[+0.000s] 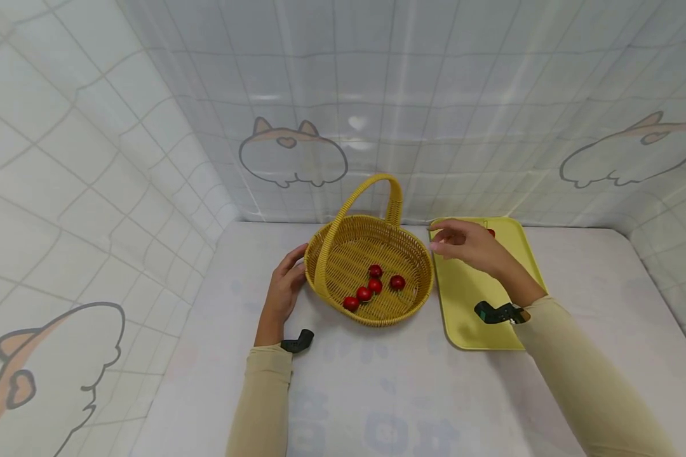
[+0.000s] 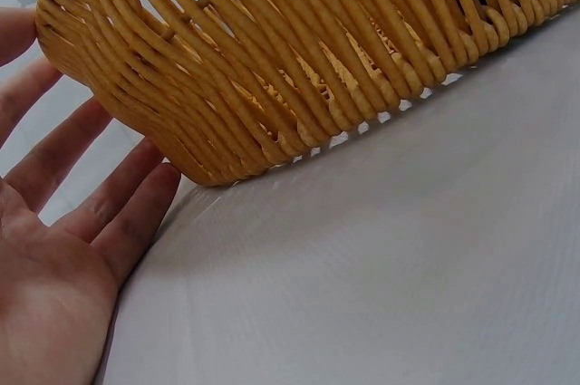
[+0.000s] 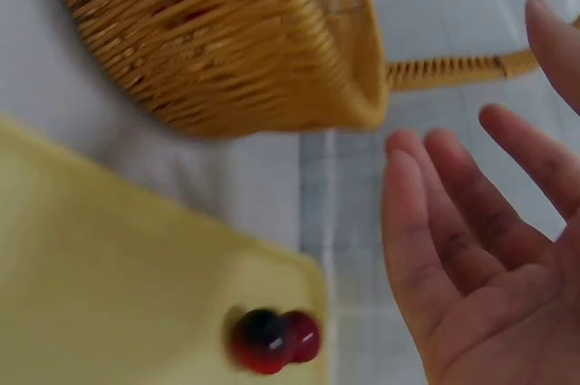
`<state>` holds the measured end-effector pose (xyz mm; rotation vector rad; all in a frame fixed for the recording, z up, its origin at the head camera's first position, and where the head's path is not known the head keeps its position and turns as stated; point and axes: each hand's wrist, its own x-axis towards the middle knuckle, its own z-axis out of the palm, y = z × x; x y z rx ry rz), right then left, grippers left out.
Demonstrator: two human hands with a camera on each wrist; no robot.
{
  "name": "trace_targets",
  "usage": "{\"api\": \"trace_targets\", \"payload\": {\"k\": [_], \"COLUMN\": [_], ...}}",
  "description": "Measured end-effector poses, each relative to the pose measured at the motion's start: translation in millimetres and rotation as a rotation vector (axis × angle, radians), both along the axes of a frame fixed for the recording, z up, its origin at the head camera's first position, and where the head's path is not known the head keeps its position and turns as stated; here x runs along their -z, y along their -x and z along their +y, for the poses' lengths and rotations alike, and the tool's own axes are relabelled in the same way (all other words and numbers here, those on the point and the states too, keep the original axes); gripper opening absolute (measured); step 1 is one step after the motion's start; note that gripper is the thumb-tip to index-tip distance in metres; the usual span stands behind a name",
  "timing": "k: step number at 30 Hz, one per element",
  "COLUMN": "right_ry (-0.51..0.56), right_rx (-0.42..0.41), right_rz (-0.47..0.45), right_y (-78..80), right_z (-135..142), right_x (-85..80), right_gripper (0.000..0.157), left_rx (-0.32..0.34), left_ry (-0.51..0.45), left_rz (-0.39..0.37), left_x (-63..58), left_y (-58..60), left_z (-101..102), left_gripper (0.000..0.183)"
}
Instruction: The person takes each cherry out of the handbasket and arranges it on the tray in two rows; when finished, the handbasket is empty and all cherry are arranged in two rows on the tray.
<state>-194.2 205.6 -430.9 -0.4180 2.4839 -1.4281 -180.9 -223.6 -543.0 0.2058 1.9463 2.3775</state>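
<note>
A yellow wicker basket [image 1: 377, 322] with a tall handle holds several red cherries [image 1: 397, 282]. My left hand [image 1: 284, 285] rests against its left side; the left wrist view shows those fingers fairly straight along the woven wall [image 2: 272, 59]. Over the far part of a yellow tray [image 1: 480, 336], just right of the basket's rim, is my right hand [image 1: 471, 244]. Nothing is between its parted fingers in the right wrist view. Two round red cherries [image 3: 272, 340] lie close together in a corner of the tray, mostly hidden by the right hand in the head view.
The basket and tray stand side by side on a white cloth-covered table [image 1: 343, 393]. Behind them rises a white grid-patterned curtain [image 1: 434, 127] with cartoon animal prints, and it continues along the left side. The basket's handle [image 1: 343, 212] arches above its rim.
</note>
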Motion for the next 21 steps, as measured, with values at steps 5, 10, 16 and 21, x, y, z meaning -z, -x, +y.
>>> {"api": "trace_targets", "payload": {"k": [5,10,16,21], "right_ry": [-0.09,-0.114,-0.166,-0.23], "right_rx": [-0.153,-0.289,-0.419,-0.488], "right_rz": [0.026,-0.022,-0.046,-0.082], "right_y": [7.0,14.9,20.8,24.3], "right_z": [-17,-33,-53,-70], "right_x": [-14.5,-22.9,-29.5,-32.0], "right_gripper": [0.05,0.047,0.043,0.038], "left_rx": [0.003,0.006,-0.002,0.001], "left_ry": [-0.012,-0.016,-0.011,-0.019], "left_rz": [0.002,0.008,0.01,0.013], "left_x": [1.1,3.5,5.7,7.6], "left_y": [0.3,0.6,0.9,1.8], "left_z": [0,-1,-1,-1], "left_gripper": [0.046,0.047,0.047,0.047]}}
